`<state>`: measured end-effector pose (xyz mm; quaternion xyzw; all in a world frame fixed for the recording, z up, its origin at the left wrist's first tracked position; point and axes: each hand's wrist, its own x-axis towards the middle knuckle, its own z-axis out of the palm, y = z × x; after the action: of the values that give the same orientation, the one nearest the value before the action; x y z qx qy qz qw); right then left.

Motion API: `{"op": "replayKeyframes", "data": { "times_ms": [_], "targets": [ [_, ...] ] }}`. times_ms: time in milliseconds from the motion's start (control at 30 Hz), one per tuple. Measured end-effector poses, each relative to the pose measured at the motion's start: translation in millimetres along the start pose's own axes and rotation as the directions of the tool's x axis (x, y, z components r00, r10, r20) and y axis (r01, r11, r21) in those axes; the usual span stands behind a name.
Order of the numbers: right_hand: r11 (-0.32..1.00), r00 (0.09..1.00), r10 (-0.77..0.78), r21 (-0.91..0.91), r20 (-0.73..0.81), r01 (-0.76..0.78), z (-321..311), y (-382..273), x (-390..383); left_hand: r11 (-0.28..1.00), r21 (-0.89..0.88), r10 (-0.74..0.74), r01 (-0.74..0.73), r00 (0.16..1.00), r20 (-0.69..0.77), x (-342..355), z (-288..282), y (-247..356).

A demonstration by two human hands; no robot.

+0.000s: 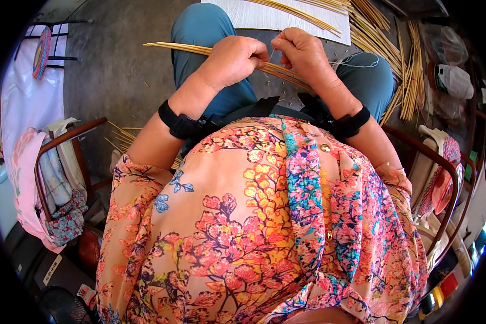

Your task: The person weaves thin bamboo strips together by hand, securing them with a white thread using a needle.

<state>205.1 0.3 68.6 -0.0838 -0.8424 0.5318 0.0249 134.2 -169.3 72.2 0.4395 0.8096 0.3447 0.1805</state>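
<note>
Yellow sticks (184, 48) through left grip (233, 58)

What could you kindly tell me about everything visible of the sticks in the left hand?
The sticks are thin, straight and pale yellow, like straw or bamboo. Several lie together in a slim bundle, gripped by the left hand, which hides their middle. Uneven ends jut leftward over the left leg; the rest slants down toward the right hand. Whether that hand touches them is unclear.

Held sticks (191, 48) crossed over the left knee (202, 24). A panel (254, 19) lay ahead, a stick heap (380, 43) to its right.
</note>
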Motion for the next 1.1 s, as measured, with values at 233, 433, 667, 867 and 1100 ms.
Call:
{"op": "replayKeyframes", "data": {
  "times_ms": [233, 433, 667, 867, 1100],
  "targets": [
    [1.0, 0.998, -0.002, 0.02, 0.055, 0.001, -3.1, -1.2, 3.3, 0.983, -0.099, -0.133, 0.153, 0.973, 0.186, 8.6, -7.6, 1.0],
    [0.999, 0.995, 0.035, 0.009, 0.089, -0.036, -9.2, 1.0, 3.7, 0.968, -0.228, -0.06, 0.106, 0.978, 0.202, 16.3, -7.6, -9.7],
    [0.998, 0.997, 0.032, 0.052, 0.076, -0.036, -9.3, 4.2, 3.4, 0.98, -0.094, -0.159, 0.175, 0.975, 0.156, 23.1, -0.9, 5.8],
    [0.972, 0.982, 0.058, 0.235, -0.179, -0.015, -38.0, 0.0, 10.5, 0.926, -0.323, -0.168, 0.193, 0.98, 0.104, 30.2, 2.0, -6.8],
    [0.973, 0.981, 0.0, 0.226, -0.192, 0.044, -81.0, -13.0, 5.5, 0.916, -0.339, -0.181, 0.216, 0.975, 0.132, 39.4, -1.4, -4.2]
  ]
}}
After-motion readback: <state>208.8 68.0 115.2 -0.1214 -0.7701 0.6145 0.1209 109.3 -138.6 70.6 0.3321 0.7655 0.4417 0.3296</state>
